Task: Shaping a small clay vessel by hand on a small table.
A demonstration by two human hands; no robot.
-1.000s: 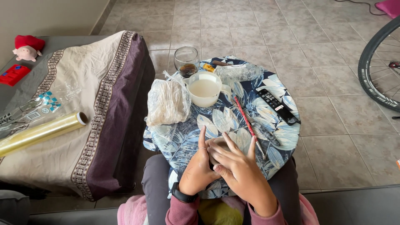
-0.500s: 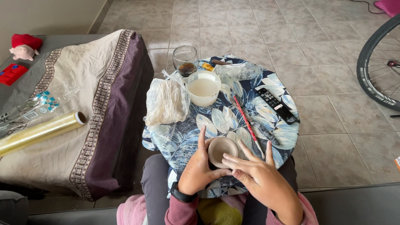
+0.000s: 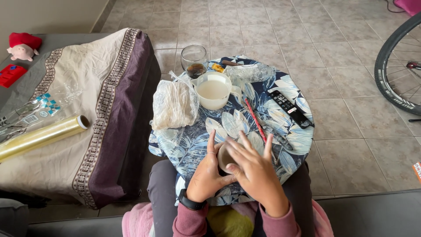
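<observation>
Both hands close round a small pale cup (image 3: 224, 154) at the near edge of the round table (image 3: 184, 147) with its blue leaf-print cloth: the left hand (image 3: 207, 172) cups its side from 9 o'clock with the forefinger raised, while the right hand (image 3: 254, 169) lies over its top and far side from 3 o'clock, fingers spread, hiding most of it. At 1 o'clock from the cup a thin red stick (image 3: 255, 119) lies slantwise, and farther out at 2 o'clock a black remote control (image 3: 290, 108). At 12 o'clock stands a white mug of pale liquid (image 3: 213, 90), with a glass tumbler (image 3: 194, 61) holding a dark drink beyond it. At 11 o'clock sits a clear bag of whitish stuff (image 3: 174, 104). Well off at 9 o'clock, a roll of cling film (image 3: 41, 137) rests on a cream and purple bedspread (image 3: 94, 105).
</observation>
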